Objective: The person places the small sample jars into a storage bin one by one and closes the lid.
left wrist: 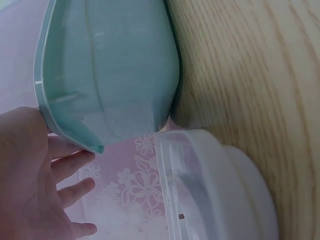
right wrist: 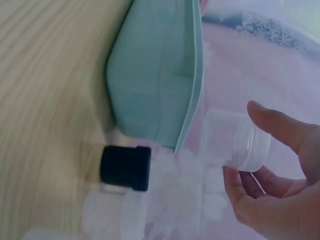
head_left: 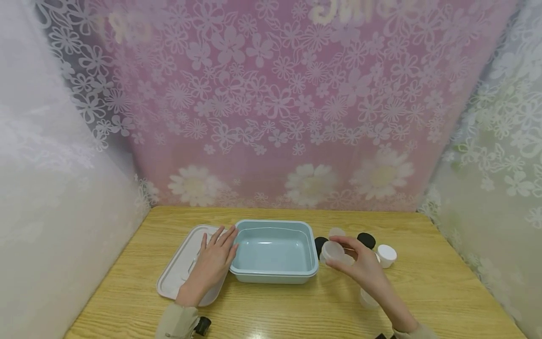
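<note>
My right hand (head_left: 363, 268) pinches small clear plastic jar (head_left: 333, 250) beside pale blue rectangular plastic tub (head_left: 274, 270); my left hand (head_left: 215, 261) flat, fingers straight, on white plastic lid (head_left: 175, 268)

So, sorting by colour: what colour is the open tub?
Pale blue-green tub, clearest in the head view.

Left hand (head_left: 215, 261): lower left of centre in the head view, palm down, fingers straight and slightly spread, pointing up-frame; beige sleeve at the bottom edge. Right hand (head_left: 360, 263): lower right of centre, forearm entering from the bottom right corner, thumb and fingertips curled in a pinch.
</note>
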A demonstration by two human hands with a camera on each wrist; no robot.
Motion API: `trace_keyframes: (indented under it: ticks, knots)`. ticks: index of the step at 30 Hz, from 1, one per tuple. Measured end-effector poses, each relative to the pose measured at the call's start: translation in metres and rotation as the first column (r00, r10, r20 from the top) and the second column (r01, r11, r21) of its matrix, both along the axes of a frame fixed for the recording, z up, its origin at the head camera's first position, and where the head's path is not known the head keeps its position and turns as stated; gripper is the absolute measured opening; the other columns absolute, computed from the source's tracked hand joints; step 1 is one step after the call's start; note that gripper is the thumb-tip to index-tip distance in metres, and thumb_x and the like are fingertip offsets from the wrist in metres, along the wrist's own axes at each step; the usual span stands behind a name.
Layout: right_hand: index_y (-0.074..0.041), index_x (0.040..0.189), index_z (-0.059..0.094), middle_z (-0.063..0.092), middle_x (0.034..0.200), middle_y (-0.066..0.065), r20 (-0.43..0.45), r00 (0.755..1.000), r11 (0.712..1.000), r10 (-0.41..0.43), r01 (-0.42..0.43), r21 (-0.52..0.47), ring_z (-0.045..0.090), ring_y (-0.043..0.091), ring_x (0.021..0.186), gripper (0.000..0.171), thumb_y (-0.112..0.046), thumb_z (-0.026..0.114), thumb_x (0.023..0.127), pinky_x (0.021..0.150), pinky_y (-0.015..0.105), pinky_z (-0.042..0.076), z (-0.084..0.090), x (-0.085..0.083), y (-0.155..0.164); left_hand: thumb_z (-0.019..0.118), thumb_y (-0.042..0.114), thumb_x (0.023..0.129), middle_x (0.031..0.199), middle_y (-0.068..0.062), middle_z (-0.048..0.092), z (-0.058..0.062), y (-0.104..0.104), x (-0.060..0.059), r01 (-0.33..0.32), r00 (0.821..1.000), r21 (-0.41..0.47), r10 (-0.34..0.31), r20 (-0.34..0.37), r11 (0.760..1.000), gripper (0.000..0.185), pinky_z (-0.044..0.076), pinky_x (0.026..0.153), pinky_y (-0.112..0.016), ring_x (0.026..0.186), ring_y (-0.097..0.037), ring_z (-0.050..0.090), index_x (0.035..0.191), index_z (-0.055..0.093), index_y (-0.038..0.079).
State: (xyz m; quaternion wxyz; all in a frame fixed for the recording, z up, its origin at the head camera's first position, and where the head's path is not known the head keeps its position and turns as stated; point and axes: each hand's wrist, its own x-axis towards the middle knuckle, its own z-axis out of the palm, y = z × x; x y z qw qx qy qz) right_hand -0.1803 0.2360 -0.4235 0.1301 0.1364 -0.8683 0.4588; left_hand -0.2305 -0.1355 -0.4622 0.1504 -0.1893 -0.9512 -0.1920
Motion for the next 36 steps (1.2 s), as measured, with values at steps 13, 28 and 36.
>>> trace_keyframes:
  ticks: [13, 28, 36]
  knots:
    - [0.001, 0.129, 0.066, 0.064, 0.128, 0.018, -0.056, 0.995, 0.994, 0.078, -0.082, -0.069, 0.063, 0.037, 0.113, 0.052, -0.008, 0.085, 0.081, 0.095, 0.046, 0.055, 0.009, -0.028, -0.053, 0.053, 0.02, 0.105, 0.151, -0.01, 0.052, -0.001, 0.0, -0.001, 0.003, 0.998, -0.024, -0.005, -0.07, 1.0, 0.044, 0.024, 0.114, -0.071, 0.144, -0.036, 0.04, 0.147, 0.054, 0.005]
    - [-0.001, 0.127, 0.067, 0.065, 0.123, 0.014, 0.033, 0.984, 0.983, 0.175, -0.172, -0.068, 0.065, 0.033, 0.109, 0.052, -0.01, 0.087, 0.08, 0.092, 0.038, 0.057, -0.007, -0.056, -0.108, 0.055, 0.016, 0.104, 0.15, -0.011, 0.053, -0.001, 0.0, 0.002, 0.005, 0.996, 0.002, -0.005, -0.087, 1.0, 0.043, 0.024, 0.114, -0.071, 0.143, -0.039, 0.041, 0.145, 0.055, 0.003]
    - [0.0, 0.124, 0.069, 0.067, 0.123, 0.016, 0.095, 0.966, 0.969, 0.241, -0.245, 0.029, 0.062, 0.035, 0.108, 0.048, -0.011, 0.086, 0.08, 0.088, 0.044, 0.058, -0.017, -0.066, -0.137, 0.057, 0.017, 0.104, 0.15, -0.009, 0.053, 0.0, 0.0, 0.001, -0.007, 0.997, -0.01, 0.006, -0.075, 1.0, 0.043, 0.024, 0.114, -0.071, 0.144, -0.038, 0.04, 0.145, 0.055, 0.004]
